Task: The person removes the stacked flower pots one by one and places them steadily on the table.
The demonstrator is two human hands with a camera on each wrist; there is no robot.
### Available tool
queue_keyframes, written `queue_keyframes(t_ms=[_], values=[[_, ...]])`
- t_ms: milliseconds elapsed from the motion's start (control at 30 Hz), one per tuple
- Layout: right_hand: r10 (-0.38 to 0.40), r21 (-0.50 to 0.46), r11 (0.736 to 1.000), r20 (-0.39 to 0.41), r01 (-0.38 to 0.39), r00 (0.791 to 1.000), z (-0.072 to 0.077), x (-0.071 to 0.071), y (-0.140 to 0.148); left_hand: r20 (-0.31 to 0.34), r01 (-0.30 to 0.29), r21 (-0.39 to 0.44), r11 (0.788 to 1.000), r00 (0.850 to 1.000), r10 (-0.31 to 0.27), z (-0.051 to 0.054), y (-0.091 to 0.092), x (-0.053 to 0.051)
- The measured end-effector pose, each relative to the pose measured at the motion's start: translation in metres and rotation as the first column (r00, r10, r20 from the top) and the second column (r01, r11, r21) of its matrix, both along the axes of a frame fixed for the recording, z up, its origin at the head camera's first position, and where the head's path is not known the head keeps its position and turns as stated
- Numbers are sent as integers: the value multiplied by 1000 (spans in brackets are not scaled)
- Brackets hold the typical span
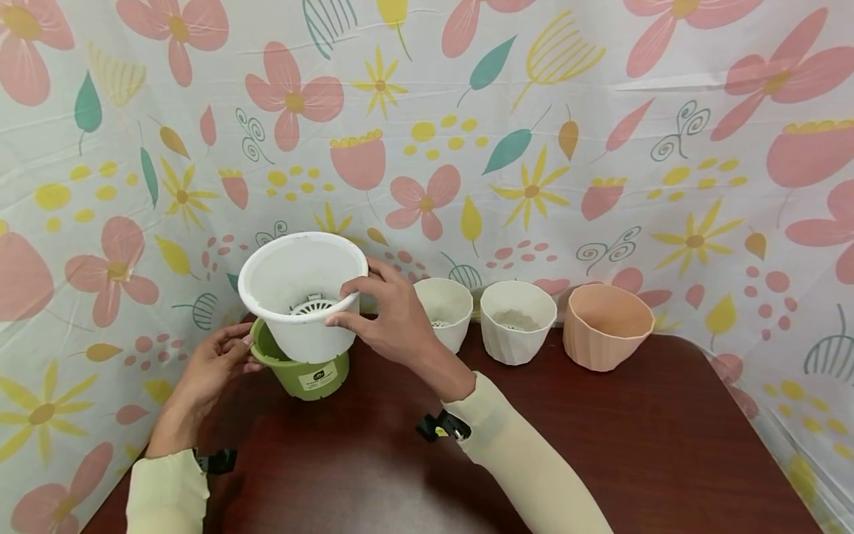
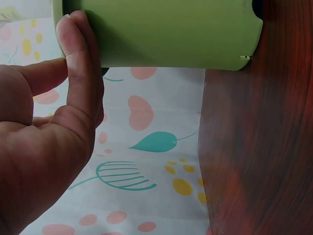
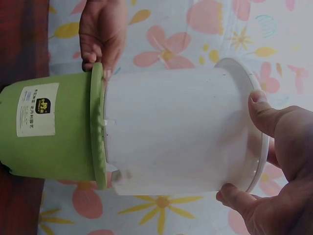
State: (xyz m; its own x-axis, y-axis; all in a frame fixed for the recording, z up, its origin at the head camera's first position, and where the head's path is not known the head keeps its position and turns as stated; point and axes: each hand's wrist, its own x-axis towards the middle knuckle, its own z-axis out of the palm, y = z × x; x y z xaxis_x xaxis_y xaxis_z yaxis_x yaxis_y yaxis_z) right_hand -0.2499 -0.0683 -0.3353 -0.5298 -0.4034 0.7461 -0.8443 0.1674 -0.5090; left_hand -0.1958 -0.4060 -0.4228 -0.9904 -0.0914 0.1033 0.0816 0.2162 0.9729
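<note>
In the head view, a white flowerpot (image 1: 320,334) with a slotted bottom is held upright, slightly tilted, above the green flowerpot (image 1: 313,378). Its base is at the green pot's mouth; the right wrist view shows the white wall (image 3: 166,132) close against the green rim (image 3: 99,127). My right hand (image 1: 390,311) grips the white pot's rim on its right side, thumb and fingers around the edge. At the green pot's left side, my left hand (image 1: 216,363) pinches the rim. The green pot carries a pale label (image 3: 38,110) and stands on the table.
Along the back of the dark red table (image 1: 373,460) stand a white faceted pot (image 1: 447,308), a second white pot (image 1: 517,341) and a peach pot (image 1: 603,341), in a row. A flower-patterned cloth (image 1: 427,126) hangs behind and at the left.
</note>
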Motion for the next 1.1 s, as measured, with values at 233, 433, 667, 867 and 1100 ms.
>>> queue_keyframes(t_ms=[233,433,667,867,1100], values=[[-4,-3,1000,-9,4,1000,-4,6,12,-1,14,-4,1000,1000,-14,0,-1,0],[11,-38,999,-35,-12,999,-6,11,20,10,6,-37,999,1000,-6,1,-2,1],[47,-68,996,-32,-49,998,-10,17,33,23,2,-38,999,1000,-2,-1,-3,0],[98,-104,989,-29,-100,995,-13,21,41,29,8,-29,1000,1000,-7,-1,-4,0],[60,-100,993,-15,-61,998,-22,26,52,45,9,-32,999,999,-8,-1,-5,0]])
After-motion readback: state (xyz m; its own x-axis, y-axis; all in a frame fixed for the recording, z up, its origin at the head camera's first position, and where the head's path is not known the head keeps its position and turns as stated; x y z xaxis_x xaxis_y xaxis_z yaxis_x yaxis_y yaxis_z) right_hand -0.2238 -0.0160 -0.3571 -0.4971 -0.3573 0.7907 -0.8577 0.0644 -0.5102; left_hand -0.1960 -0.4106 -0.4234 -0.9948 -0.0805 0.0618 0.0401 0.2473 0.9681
